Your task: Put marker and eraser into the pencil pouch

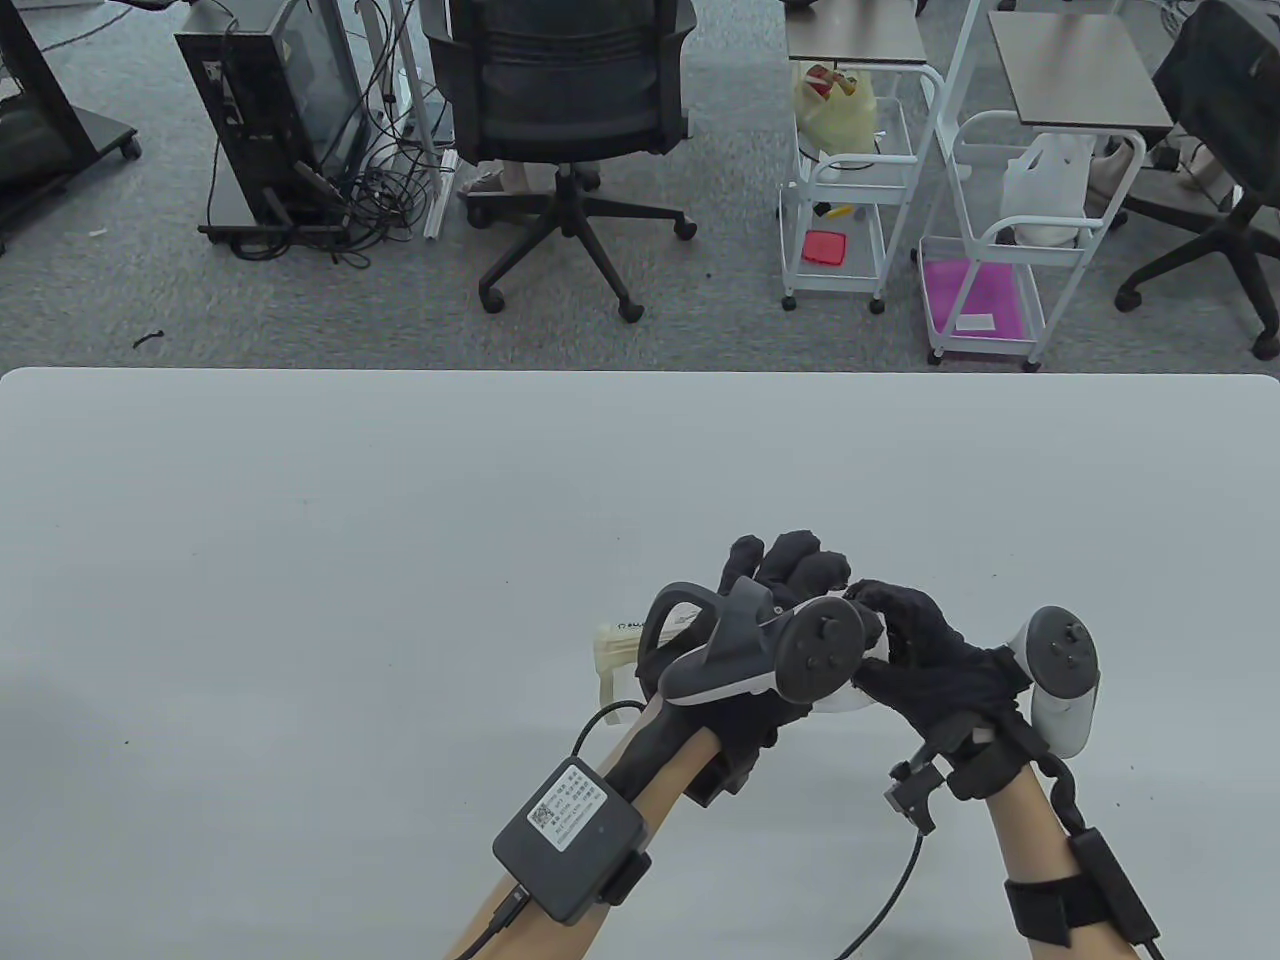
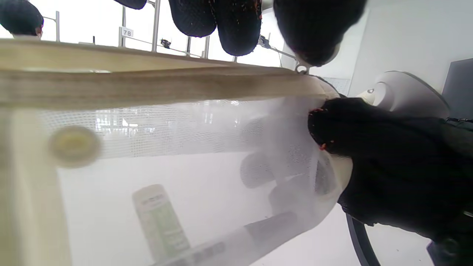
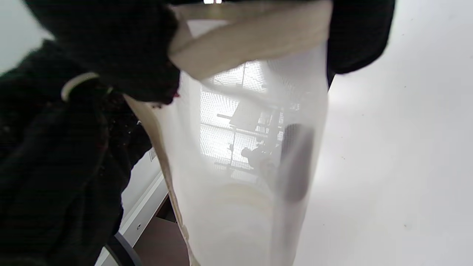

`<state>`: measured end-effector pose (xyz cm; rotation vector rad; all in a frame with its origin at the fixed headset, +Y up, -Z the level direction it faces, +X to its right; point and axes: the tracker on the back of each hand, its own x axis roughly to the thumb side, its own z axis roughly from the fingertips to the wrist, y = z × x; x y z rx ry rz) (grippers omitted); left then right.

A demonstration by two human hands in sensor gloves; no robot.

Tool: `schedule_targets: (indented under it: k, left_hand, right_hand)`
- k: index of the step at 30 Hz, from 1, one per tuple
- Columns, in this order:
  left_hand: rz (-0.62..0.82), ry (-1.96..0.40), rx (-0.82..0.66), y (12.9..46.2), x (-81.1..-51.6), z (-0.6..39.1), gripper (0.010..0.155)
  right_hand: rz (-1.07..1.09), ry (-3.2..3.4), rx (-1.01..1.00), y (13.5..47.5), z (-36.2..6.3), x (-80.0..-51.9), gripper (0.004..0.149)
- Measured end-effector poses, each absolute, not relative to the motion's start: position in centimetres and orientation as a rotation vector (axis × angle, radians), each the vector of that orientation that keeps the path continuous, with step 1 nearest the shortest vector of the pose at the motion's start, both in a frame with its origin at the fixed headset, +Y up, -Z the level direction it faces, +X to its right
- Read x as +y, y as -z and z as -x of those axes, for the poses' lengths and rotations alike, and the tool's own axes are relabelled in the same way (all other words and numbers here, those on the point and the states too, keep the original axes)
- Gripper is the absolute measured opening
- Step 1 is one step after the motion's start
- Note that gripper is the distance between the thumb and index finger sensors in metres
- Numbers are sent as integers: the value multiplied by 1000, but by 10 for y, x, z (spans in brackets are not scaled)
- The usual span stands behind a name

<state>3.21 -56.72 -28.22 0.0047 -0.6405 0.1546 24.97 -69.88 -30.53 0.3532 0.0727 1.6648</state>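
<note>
The pencil pouch, white mesh with a cream zipper band [image 2: 184, 85], is held off the table between both hands. In the table view only its cream end [image 1: 615, 650] shows behind the left tracker. Inside it lie the eraser in a green-and-white sleeve [image 2: 159, 218] and the marker with a dark cap [image 2: 236, 240]; the cap also shows in the right wrist view [image 3: 295, 162]. My left hand [image 1: 790, 565] grips the pouch along the zipper band, its fingers [image 2: 229, 22] over the top. My right hand [image 1: 870, 600] grips the pouch's right end [image 3: 251, 40], next to the left hand.
The grey-white table [image 1: 300, 560] stretches around the hands. Beyond its far edge stand an office chair [image 1: 565, 110], a computer tower [image 1: 270, 120] and white carts [image 1: 850, 200] on the carpet.
</note>
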Motion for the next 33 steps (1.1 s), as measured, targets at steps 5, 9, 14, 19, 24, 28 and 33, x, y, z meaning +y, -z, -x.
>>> schedule_targets:
  k: [5, 9, 14, 19, 24, 28, 33]
  left_hand:
    - [10, -138, -598, 287, -561, -2, 41]
    - [27, -122, -560, 292, -562, 23, 40]
    - [55, -111, -504, 299, -564, 53, 40]
    - [53, -91, -443, 304, -565, 82, 40]
    - [41, -66, -390, 306, -564, 110, 39]
    - [-2, -83, -412, 294, -565, 112, 39]
    - [-121, -160, -432, 276, -570, 112, 54]
  right_hand:
    - [-348, -1645, 73, 306, -252, -698, 63]
    - [-331, -1633, 73, 307, -256, -700, 62]
    - [-303, -1620, 72, 310, -264, -703, 62]
    - [-274, -1602, 63, 312, -273, -706, 62]
    - [-260, -1569, 54, 313, -280, -706, 62]
    - [-280, -1591, 52, 312, -275, -703, 62]
    - [-267, -1615, 21, 308, -279, -698, 62]
